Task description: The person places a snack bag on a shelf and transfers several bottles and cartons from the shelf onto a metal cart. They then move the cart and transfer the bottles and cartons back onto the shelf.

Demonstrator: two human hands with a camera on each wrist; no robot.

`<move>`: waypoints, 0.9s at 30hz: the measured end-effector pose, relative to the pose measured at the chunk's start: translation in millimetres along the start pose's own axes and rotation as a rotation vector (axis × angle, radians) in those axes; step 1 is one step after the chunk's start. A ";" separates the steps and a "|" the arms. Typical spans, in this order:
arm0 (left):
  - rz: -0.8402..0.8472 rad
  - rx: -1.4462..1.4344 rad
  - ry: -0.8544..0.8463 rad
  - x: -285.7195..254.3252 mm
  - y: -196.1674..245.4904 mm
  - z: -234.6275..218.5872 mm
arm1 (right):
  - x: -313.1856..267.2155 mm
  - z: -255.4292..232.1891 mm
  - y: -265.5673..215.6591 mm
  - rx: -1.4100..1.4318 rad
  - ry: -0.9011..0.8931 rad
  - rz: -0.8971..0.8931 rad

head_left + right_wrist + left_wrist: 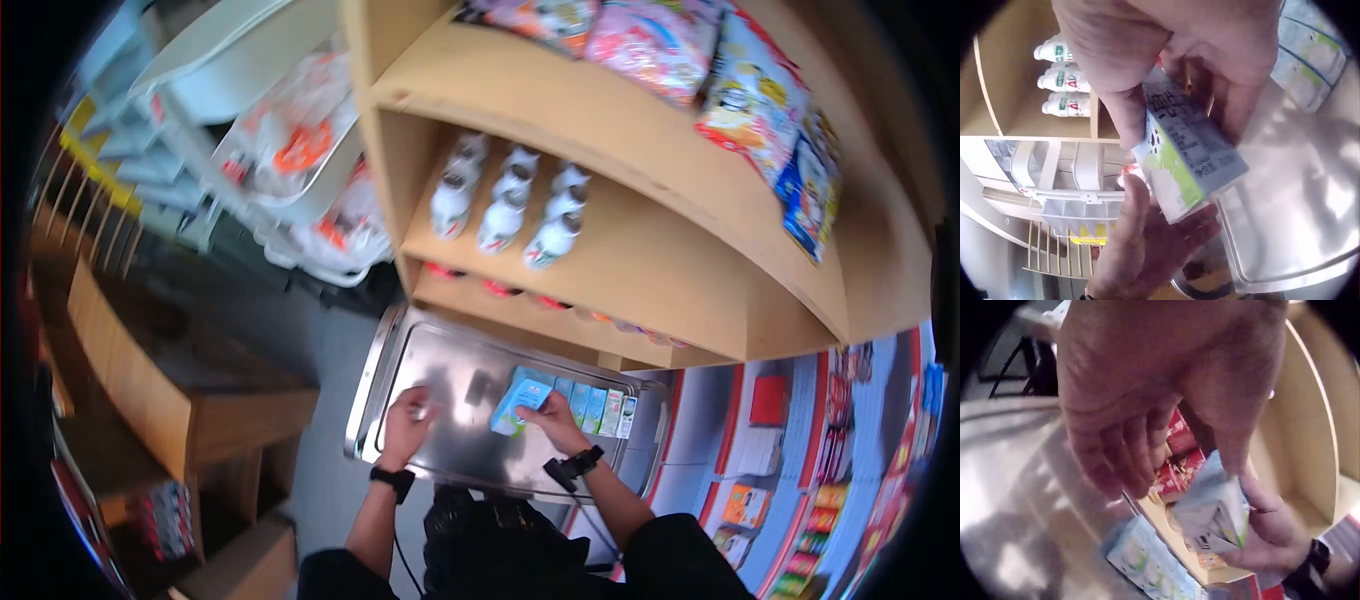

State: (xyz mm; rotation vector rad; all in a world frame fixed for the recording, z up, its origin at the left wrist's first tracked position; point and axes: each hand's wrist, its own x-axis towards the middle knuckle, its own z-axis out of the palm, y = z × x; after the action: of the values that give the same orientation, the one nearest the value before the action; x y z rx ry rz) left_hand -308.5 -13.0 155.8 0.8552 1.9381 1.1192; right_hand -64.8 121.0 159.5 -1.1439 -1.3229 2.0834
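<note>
A blue-and-white carton (pixel 522 400) with a green patch is gripped by the right hand (pixel 553 420) over the metal tray (pixel 450 400); in the right wrist view the thumb and fingers of the right hand (pixel 1179 69) pinch the carton (pixel 1185 156) from both sides. The left hand (pixel 406 428) hovers over the tray's left part, apart from the carton, holding nothing visible; the left wrist view shows its fingers (pixel 1125 447) loosely bent. More cartons (pixel 1147 559) stand in a row on the tray, to the right of the held one in the head view.
Behind the tray rises a wooden shelf (pixel 620 140) with three rows of white bottles (pixel 503 210) and bagged snacks (pixel 755 95) above. White baskets (pixel 290 190) with plastic bags stand at the left, a wooden counter (pixel 240 425) below them. Stocked store shelves (pixel 745 470) run along the right.
</note>
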 end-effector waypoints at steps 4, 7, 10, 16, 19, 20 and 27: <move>0.340 0.498 0.445 33.1 -37.3 -56.5 | 19.8 -33.6 -100.6 -0.048 0.105 -0.279; 0.028 0.479 0.455 46.6 -65.1 -70.0 | 52.4 -53.5 -171.4 -0.180 0.198 -0.462; -0.237 0.345 0.329 55.8 -92.8 -61.9 | 95.8 -80.7 -209.7 -0.289 0.256 -0.577; -0.262 0.662 0.257 48.9 -71.6 -41.0 | 151.6 -108.6 -208.1 -0.338 0.195 -0.484; -0.305 0.783 0.263 49.6 -71.4 -43.5 | 157.2 -111.2 -198.5 -0.307 0.214 -0.475; -0.320 0.794 0.249 50.1 -70.1 -40.6 | 159.2 -114.3 -200.9 -0.303 0.208 -0.468; -0.294 0.861 0.302 51.4 -75.7 -38.1 | 165.0 -114.9 -208.2 -0.307 0.095 -0.462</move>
State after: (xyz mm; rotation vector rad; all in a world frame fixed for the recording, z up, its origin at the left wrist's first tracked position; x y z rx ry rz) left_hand -380.7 -17.1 88.1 0.7983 2.7442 0.2045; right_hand -82.1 395.2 250.8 -0.9235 -1.7105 1.5171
